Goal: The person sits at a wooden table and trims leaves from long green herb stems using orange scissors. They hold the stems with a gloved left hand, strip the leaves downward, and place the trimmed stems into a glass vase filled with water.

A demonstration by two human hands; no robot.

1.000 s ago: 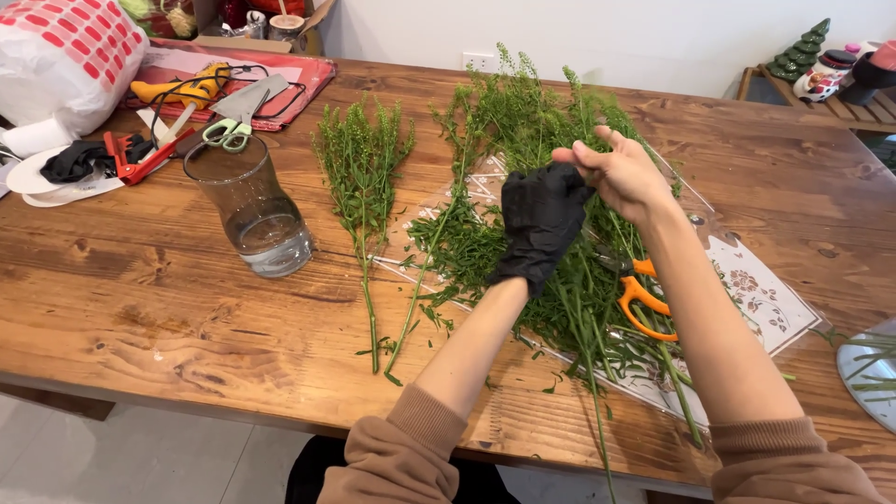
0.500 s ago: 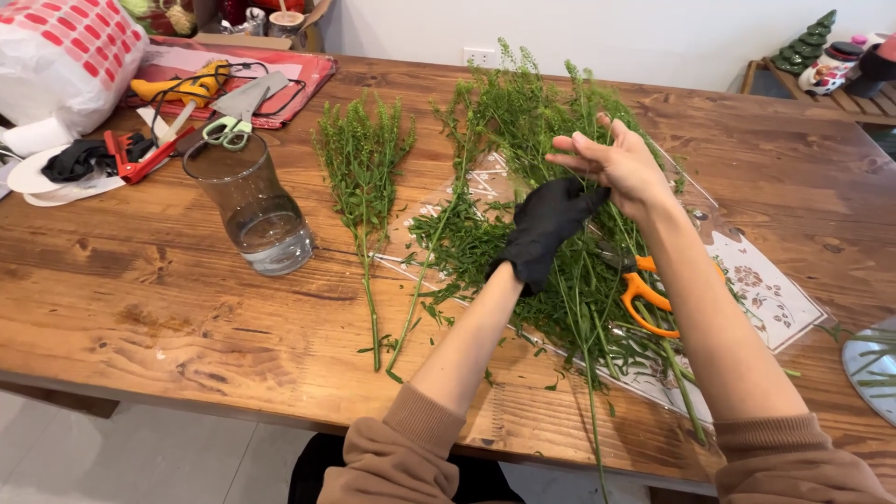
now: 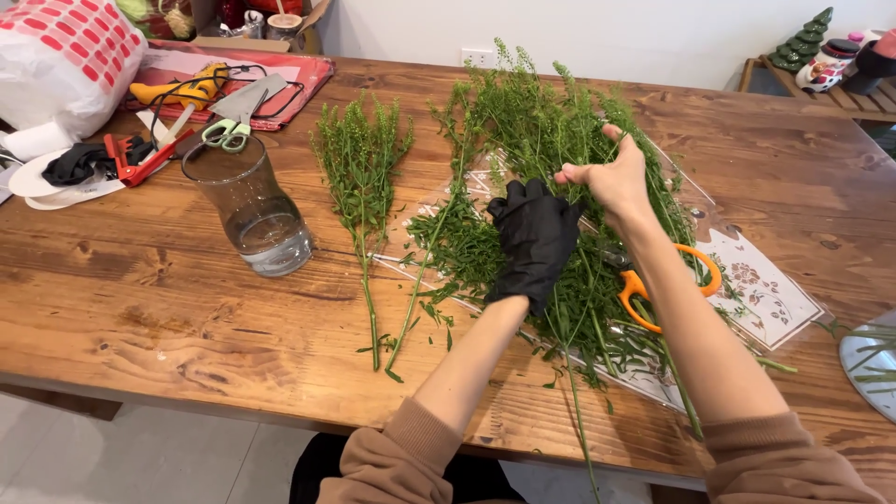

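Observation:
My left hand (image 3: pixel 534 241), in a black glove, is closed around green stems in the middle of a big pile of leafy sprigs (image 3: pixel 551 140) on the wooden table (image 3: pixel 140 299). My bare right hand (image 3: pixel 611 177) pinches the same stems just above and to the right of the glove. A separate small bunch of sprigs (image 3: pixel 359 163) lies to the left of the pile. Orange-handled scissors (image 3: pixel 667 285) rest under my right forearm on a clear printed wrapper (image 3: pixel 765 299).
A glass vase (image 3: pixel 250 207) with a little water stands left of the sprigs. Further left lie green-handled scissors (image 3: pixel 224 133), a red tool (image 3: pixel 131 154), a yellow tool on a red tray (image 3: pixel 187 89) and a white bag (image 3: pixel 61 61). A shelf with ornaments (image 3: pixel 821 56) stands far right.
Both hands have shifted slightly up and apart along the stems; the gloved hand has slid a little lower while the right hand lifted the sprigs' upper part.

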